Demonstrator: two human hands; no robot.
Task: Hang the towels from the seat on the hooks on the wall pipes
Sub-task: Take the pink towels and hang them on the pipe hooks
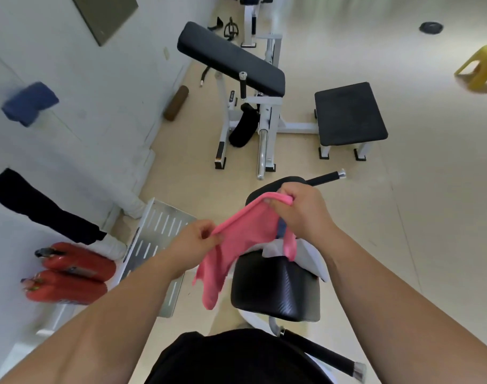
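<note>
I hold a pink towel [238, 239] above the black padded seat [275, 284] in the lower middle. My left hand [193, 242] pinches its near edge and my right hand [303, 212] grips its far edge, so the cloth hangs stretched between them with a corner drooping left of the seat. On the seat lie a white towel [310, 254] and a bit of blue cloth [281, 230], partly hidden by the pink one. On the left wall a blue towel [29, 102] and a black towel [40, 207] hang; their hooks and pipes are blurred or hidden.
Two red fire extinguishers [73, 273] lie at the wall's foot beside a slotted metal footplate [156, 239]. Ahead stand a white-framed machine with a long black pad [231, 59] and a black bench [350, 115]. A yellow stool [480, 67] is far right.
</note>
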